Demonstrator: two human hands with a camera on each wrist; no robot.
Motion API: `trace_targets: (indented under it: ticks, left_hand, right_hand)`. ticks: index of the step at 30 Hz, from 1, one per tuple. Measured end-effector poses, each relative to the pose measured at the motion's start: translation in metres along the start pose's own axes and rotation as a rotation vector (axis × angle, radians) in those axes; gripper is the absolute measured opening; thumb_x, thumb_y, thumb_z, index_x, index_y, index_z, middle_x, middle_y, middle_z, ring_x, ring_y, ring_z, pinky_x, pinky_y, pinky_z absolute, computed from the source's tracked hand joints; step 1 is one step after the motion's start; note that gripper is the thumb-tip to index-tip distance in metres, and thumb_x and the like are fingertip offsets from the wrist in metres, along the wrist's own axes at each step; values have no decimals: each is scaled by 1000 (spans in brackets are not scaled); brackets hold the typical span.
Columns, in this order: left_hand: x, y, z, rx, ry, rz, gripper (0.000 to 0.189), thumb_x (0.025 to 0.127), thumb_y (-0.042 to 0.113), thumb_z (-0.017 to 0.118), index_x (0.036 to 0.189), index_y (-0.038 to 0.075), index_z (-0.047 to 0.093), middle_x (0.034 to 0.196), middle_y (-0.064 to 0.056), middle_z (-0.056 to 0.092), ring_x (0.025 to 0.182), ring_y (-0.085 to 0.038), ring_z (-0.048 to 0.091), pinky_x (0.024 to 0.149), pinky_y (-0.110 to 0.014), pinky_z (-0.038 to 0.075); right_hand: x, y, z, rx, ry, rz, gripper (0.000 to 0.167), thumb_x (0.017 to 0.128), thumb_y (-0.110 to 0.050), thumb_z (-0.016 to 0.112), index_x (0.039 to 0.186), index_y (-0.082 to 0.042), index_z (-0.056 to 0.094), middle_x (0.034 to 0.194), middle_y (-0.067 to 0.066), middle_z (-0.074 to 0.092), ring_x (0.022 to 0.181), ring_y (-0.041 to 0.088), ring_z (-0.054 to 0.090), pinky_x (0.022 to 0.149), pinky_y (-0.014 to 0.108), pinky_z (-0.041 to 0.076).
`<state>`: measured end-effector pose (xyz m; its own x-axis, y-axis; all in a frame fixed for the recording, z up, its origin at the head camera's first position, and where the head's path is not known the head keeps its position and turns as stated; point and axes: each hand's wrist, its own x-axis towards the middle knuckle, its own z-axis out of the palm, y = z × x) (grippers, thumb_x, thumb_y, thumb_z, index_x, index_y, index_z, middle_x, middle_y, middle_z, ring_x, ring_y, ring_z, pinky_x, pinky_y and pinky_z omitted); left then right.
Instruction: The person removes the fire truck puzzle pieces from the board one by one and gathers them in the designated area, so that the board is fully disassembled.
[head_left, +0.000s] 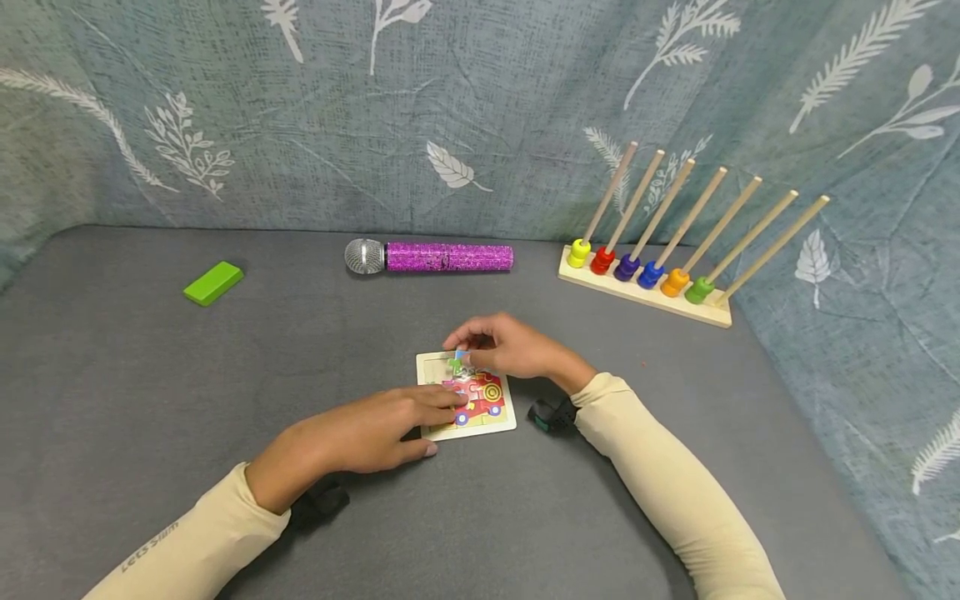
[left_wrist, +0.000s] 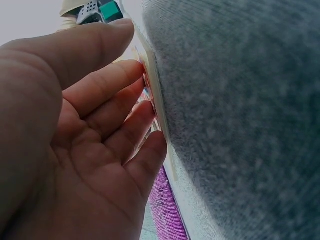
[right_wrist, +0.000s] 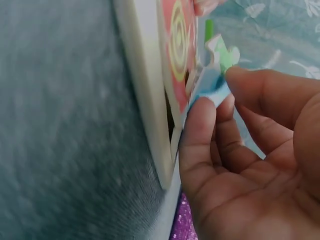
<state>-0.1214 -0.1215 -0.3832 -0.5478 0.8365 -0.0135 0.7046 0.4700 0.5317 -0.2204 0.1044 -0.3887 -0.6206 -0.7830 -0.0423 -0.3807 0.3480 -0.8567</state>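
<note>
A small square jigsaw puzzle [head_left: 483, 428] in a pale wooden frame lies on the grey surface, with a red vehicle pictured on it. My right hand [head_left: 513, 346] is at its far edge. Between thumb and fingers it pinches a blue and green puzzle piece [right_wrist: 212, 75], tilted up against the board in the right wrist view. My left hand [head_left: 375, 429] rests its extended fingers [left_wrist: 112, 82] on the near left part of the puzzle, the thumb just outside the frame. Those fingers cover part of the picture.
A purple glittery microphone [head_left: 450, 257] lies behind the puzzle. Back left is a green block [head_left: 213, 283]. On the back right stands a wooden peg stacker [head_left: 637, 288] with tall rods and coloured beads. A patterned curtain [head_left: 315, 125] hangs behind.
</note>
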Motion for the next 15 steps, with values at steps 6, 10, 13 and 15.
trace_targets:
  ticks: [6,10,13,15]
  left_hand:
    - [-1,2,1,-11,-12,-24,45,94,11,64,136,-2,54,146,-12,46,137,-29,38,107,-49,35]
    - [-2,2,2,-14,-7,-17,44,94,10,63,136,-2,54,146,-12,47,136,-29,39,107,-49,35]
    - [-1,2,1,-12,-4,-16,45,94,11,63,136,-2,54,145,-12,47,136,-29,40,107,-48,35]
    - [0,2,0,-5,-1,-18,45,95,12,63,137,-2,54,145,-12,47,135,-29,40,107,-48,35]
  right_hand:
    - [-2,2,-5,-4,-21,3,18,94,2,60,110,4,68,101,7,68,90,13,61,81,28,51]
    - [-4,3,-6,-7,-29,-12,15,93,1,62,106,3,68,94,5,67,87,14,61,80,28,52]
    - [-2,2,-6,-24,-31,-23,11,93,1,61,102,2,67,90,4,65,83,14,59,76,28,51]
    - [0,0,-7,-38,-36,-23,10,94,1,60,101,1,67,89,4,64,81,14,57,74,27,50]
